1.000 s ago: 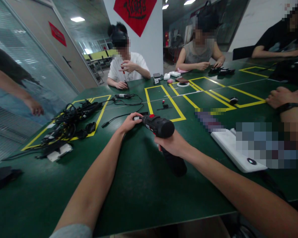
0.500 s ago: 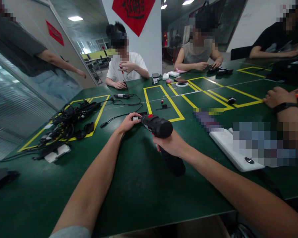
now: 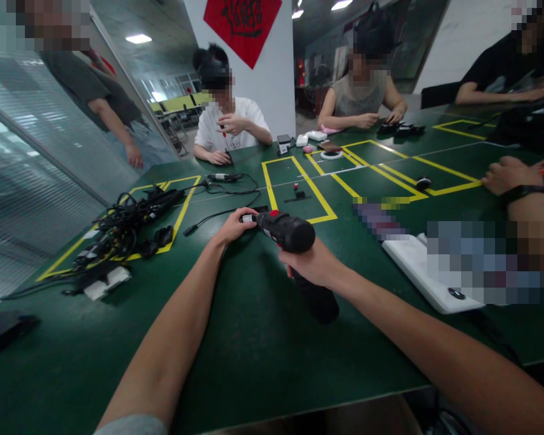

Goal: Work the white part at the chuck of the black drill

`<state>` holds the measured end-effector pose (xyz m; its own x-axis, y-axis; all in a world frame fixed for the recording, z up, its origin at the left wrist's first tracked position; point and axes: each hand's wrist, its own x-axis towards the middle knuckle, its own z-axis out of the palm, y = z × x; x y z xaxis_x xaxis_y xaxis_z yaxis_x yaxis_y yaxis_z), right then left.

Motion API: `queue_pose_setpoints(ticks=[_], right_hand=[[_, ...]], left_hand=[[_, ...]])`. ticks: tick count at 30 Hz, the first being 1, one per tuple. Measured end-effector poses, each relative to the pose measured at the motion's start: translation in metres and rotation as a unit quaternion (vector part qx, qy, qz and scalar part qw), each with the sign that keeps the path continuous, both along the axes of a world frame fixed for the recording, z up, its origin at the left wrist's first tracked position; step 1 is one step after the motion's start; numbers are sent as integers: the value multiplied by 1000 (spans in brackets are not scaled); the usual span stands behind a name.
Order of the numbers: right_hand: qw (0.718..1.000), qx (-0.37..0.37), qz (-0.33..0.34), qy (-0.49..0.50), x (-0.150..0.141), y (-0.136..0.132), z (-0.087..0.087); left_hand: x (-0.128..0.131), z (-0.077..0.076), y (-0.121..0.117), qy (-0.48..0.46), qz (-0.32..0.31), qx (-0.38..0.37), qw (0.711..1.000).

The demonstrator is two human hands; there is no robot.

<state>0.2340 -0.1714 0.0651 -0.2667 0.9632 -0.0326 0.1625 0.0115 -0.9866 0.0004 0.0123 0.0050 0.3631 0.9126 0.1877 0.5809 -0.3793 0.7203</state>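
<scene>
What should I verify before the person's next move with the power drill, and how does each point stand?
1. Power drill firmly in hand: ok, the right hand wraps its handle.
2. White-labelled piece steadied: ok, the left hand has its fingers on it.
3. Left fingers well clear of the drill's nose: not ok, they are close beside it.
4. Bit seated: cannot tell, its tip is hidden.
5. White device clear of the drill: ok, it lies apart.

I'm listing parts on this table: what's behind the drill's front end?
Just past the drill, the left hand holds a small white-labelled dark piece. The drill, gripped by the right hand, hides whatever else lies there; where drill and piece might touch can't be seen.
</scene>
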Motion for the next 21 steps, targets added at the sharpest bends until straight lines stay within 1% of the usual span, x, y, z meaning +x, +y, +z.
queue_pose_setpoints(ticks=[7, 11, 17, 21], right_hand=[[1000, -10, -6, 16, 0, 0, 2], [1000, -4, -3, 18, 0, 0, 1], [1000, -12, -10, 6, 0, -2, 4], [1000, -4, -1, 4, 1, -1, 4]], left_hand=[[-2, -1, 3, -9, -13, 0, 1000], [-2, -1, 3, -18, -10, -9, 1000], [0, 1, 0, -12, -2, -11, 1000], [0, 0, 1, -6, 1, -12, 1000]])
